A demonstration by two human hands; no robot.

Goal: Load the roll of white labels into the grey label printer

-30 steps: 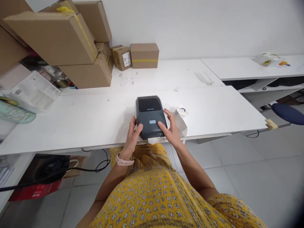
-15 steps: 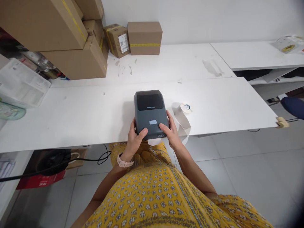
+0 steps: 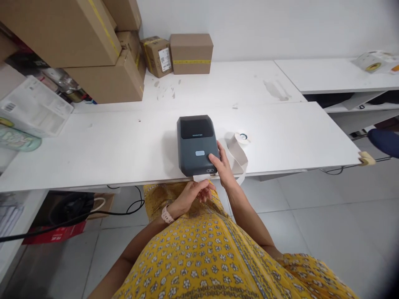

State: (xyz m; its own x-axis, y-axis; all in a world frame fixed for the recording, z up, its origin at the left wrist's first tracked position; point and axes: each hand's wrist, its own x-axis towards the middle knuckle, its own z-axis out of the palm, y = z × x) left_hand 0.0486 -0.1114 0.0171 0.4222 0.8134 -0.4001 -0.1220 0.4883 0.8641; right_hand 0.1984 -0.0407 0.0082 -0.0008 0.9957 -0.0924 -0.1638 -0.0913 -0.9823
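Observation:
A dark grey label printer (image 3: 195,145) with a light button sits at the front edge of the white table. My right hand (image 3: 222,166) grips its right side, thumb on top and fingers along the side. Below the printer's front, a short strip of white label paper (image 3: 201,177) sticks out. My left hand (image 3: 196,192) is closed at the end of this strip, thumb over it and fingers curled below. To the right of the printer, a roll of label paper (image 3: 241,139) lies with a loose length curling over the table edge.
Cardboard boxes (image 3: 106,81) are stacked at the back left, with two smaller ones beside them, including a plain carton (image 3: 191,54). A clear plastic package (image 3: 39,108) lies at far left. Black cable (image 3: 124,213) hangs below the table (image 3: 289,137). A blue seat (image 3: 385,141) stands at right.
My left hand has let go of the printer's left side and moved down to the paper strip at its front. The printer has shifted slightly away; my right hand still holds it.

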